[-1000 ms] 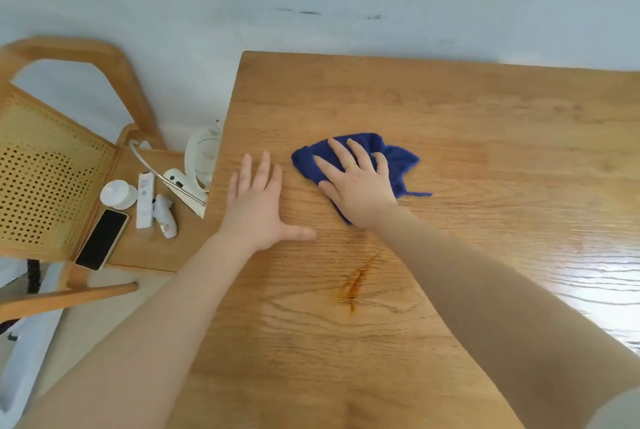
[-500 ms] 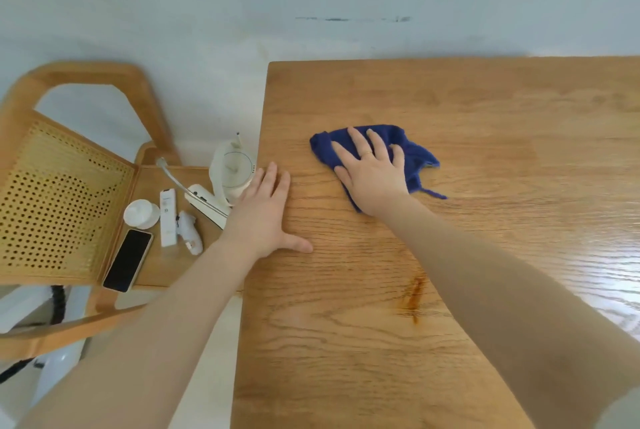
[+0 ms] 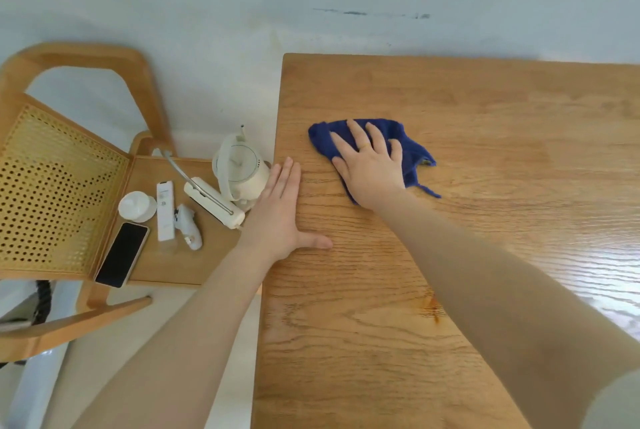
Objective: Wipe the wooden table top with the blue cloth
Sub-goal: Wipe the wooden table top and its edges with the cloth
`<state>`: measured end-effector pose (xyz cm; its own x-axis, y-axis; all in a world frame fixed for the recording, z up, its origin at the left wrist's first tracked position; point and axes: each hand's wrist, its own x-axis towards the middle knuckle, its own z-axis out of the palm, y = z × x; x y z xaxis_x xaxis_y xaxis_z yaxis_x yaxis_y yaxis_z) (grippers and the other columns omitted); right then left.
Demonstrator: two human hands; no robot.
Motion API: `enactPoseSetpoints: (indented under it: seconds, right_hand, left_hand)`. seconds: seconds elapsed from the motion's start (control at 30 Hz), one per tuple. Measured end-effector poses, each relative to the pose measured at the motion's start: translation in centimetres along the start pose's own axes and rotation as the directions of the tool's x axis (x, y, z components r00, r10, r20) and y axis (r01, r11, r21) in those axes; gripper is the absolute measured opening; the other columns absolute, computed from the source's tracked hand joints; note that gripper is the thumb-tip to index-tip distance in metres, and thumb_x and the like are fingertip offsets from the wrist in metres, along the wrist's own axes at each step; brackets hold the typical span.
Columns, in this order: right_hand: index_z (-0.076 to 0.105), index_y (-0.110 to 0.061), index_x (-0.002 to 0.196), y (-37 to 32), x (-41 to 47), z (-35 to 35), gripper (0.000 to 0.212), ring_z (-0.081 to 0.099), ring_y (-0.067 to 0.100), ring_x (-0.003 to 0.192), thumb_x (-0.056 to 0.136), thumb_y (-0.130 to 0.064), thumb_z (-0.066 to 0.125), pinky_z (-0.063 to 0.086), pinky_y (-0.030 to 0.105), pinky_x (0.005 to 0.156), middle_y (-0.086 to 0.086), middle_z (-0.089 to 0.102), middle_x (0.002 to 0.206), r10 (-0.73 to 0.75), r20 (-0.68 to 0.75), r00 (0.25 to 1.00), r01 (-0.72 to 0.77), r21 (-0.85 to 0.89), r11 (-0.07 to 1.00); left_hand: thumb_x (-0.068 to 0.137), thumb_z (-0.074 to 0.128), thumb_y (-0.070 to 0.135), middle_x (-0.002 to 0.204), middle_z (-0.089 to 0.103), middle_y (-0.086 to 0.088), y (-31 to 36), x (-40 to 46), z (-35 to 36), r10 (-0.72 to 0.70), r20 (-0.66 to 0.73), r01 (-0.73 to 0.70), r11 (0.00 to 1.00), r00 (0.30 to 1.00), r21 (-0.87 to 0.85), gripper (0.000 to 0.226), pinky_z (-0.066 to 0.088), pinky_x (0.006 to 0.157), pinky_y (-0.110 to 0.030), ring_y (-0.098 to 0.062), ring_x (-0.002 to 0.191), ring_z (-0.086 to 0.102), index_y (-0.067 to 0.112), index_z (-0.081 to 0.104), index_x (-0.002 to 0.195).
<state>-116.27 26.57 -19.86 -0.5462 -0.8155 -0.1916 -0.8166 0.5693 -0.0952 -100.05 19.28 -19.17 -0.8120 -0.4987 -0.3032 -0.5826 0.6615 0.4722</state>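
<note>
The right hand is pressing flat-fingered on the blue cloth near the wooden table top's left edge, while the left hand, fingers straight, is bracing beside it.

Bright, even daylight; glare streaks on wooden table top at my right; soft shadows; wide-angle bending at edges; slight overall softness

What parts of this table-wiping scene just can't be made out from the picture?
All in the head view:
- Blue cloth: its middle is hidden under the right hand pressing on it.
- Wooden table: its right side and near end are cut off by the frame edges.
- White remote on the chair seat: its markings are too small to read.
- Left hand: flat at the table's left edge, covering the wood beneath.
</note>
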Motion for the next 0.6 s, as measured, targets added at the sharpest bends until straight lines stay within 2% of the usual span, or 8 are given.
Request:
enactPoseSetpoints:
  seconds: [0.1,0.17,0.23,0.33,0.43,0.53,0.6]
  right_hand:
    - [0.024,-0.037,0.143,-0.9,-3.5,0.8,0.048,0.010,0.027,0.142,0.096,-0.047,0.022,0.013,0.054,0.108,0.000,0.012,0.156,-0.119,-0.022,0.993,0.118,-0.047,0.992]
    - [0.041,-0.034,0.136,-1.8,-6.4,1.6,0.048,0.029,0.032,0.137,0.092,-0.046,0.024,0.026,0.056,0.102,0.003,0.030,0.151,-0.235,-0.038,0.971,0.232,-0.053,0.971]
    - [0.051,-0.032,0.128,-2.5,-7.2,1.9,0.046,0.041,0.034,0.129,0.090,-0.045,0.028,0.034,0.057,0.095,0.004,0.042,0.144,-0.257,-0.039,0.966,0.256,-0.029,0.966]
    - [0.045,-0.035,0.133,-3.6,-4.0,1.3,0.045,0.030,0.030,0.136,0.093,-0.045,0.029,0.026,0.056,0.101,0.001,0.033,0.150,-0.236,-0.057,0.970,0.236,0.006,0.972]
    - [0.028,-0.039,0.141,-5.8,0.8,0.5,0.044,0.009,0.025,0.142,0.098,-0.045,0.026,0.011,0.052,0.109,-0.003,0.014,0.156,-0.137,-0.037,0.990,0.139,0.034,0.990]
    - [0.026,-0.038,0.142,-7.0,2.1,0.5,0.044,0.007,0.026,0.143,0.098,-0.044,0.022,0.009,0.052,0.110,-0.002,0.012,0.156,-0.097,-0.051,0.994,0.099,0.029,0.995]
    - [0.032,-0.036,0.140,-6.9,-0.3,1.3,0.047,0.014,0.028,0.141,0.096,-0.047,0.020,0.013,0.053,0.107,0.000,0.018,0.155,-0.174,-0.080,0.981,0.175,-0.006,0.985]
  left_hand:
    - [0.059,0.078,0.056,0.158,-0.013,0.003,-0.5,-0.2,-0.3,0.035,-0.010,-0.036,0.987,0.999,-0.155,0.129,0.002,0.118,-0.031,-0.011,0.144,-0.012,0.017,-0.007,0.149]
    - [0.062,0.080,0.049,0.158,-0.011,0.003,-1.2,-0.7,-1.0,0.010,-0.038,-0.020,0.965,0.999,-0.261,0.125,0.004,0.116,-0.027,-0.010,0.145,-0.008,0.019,-0.004,0.150]
    - [0.061,0.080,0.049,0.158,-0.011,0.002,-2.3,-1.8,-1.6,-0.022,-0.069,0.004,0.969,0.997,-0.248,0.125,0.002,0.114,-0.027,-0.012,0.145,-0.009,0.020,-0.003,0.150]
    - [0.061,0.079,0.051,0.158,0.003,-0.001,-3.5,-3.9,-1.5,-0.089,-0.038,0.079,0.973,0.995,-0.217,0.123,0.003,0.115,-0.029,-0.012,0.144,-0.007,0.016,0.002,0.150]
    - [0.064,0.080,0.043,0.149,0.030,0.006,-4.0,-5.6,-0.4,-0.089,-0.018,0.077,0.932,0.996,-0.355,0.107,0.011,0.112,-0.026,-0.001,0.138,0.008,0.024,0.017,0.148]
    - [0.068,0.075,0.048,0.154,0.025,0.009,-4.8,-5.7,1.0,-0.036,0.020,0.040,0.934,0.999,-0.354,0.095,0.012,0.115,-0.036,-0.008,0.143,0.002,0.040,0.020,0.145]
    - [0.066,0.073,0.056,0.156,0.019,0.006,-5.3,-5.4,1.4,-0.058,0.035,0.066,0.947,0.998,-0.314,0.097,0.013,0.116,-0.038,-0.011,0.144,0.000,0.039,0.020,0.146]
